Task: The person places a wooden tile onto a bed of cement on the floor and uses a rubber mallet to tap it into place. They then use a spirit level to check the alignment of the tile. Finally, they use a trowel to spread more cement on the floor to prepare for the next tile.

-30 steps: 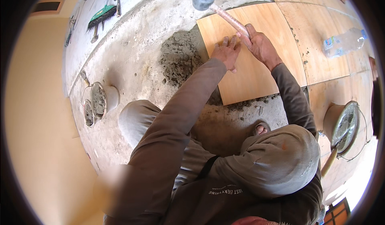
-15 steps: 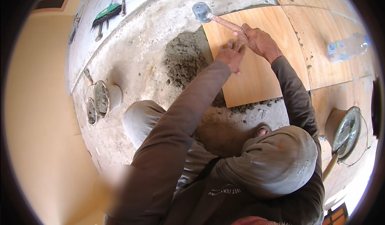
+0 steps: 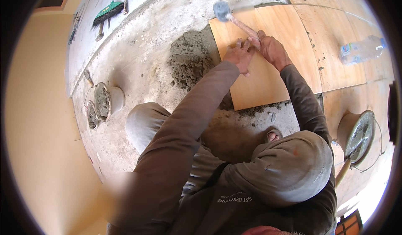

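Observation:
My right hand (image 3: 275, 52) is wrapped round the pale wooden handle of a rubber mallet (image 3: 222, 11). The mallet's grey head is over the far left corner of a wood-look floor tile (image 3: 261, 86); whether it touches cannot be made out. On the tile's surface rests my left hand (image 3: 239, 59), fingers spread, close beside the lower end of the handle. Wet grey mortar (image 3: 189, 61) lies heaped along the tile's left edge, and some of it shows beneath the near edge.
Laid tiles (image 3: 331, 42) spread to the right, with a clear plastic bottle (image 3: 362, 50) on them. One bucket (image 3: 356, 136) stands at the right; mortar-filled buckets (image 3: 109, 103) stand at the left. A green broom (image 3: 107, 14) and a claw hammer (image 3: 125, 1) lie at the far left.
The mallet's head has shifted right and slightly nearer, over the tile's corner. My right hand has lowered a little; my left hand stays on the tile.

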{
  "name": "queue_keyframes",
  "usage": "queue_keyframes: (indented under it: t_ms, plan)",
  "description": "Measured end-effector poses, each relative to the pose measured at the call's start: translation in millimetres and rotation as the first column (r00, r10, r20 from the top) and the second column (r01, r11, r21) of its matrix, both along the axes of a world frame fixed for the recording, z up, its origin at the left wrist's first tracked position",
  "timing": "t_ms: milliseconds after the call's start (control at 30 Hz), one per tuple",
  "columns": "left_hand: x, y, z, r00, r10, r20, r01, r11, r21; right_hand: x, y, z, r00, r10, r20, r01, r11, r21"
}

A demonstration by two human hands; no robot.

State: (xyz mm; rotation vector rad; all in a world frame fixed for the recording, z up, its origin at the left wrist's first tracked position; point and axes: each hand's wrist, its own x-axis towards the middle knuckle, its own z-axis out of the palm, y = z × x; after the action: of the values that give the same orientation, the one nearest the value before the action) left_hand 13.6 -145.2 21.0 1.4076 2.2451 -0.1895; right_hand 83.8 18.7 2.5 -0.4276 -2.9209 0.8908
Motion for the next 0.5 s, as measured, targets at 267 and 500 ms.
queue_keyframes:
  t_ms: [267, 500]
  plan:
    - [-0.6, 1.5, 5.3, 0.999, 0.029, 0.026, -0.029, 1.000, -0.002, 9.4, -9.8, 8.3, 0.998, -0.034, -0.054, 0.032, 0.999, -0.029]
    - [3.7, -8.8, 5.9, 0.999, 0.045, 0.015, -0.046, 0.999, 0.013, 36.5, -12.4, 45.4, 0.982, -0.173, -0.070, 0.165, 0.981, -0.101]
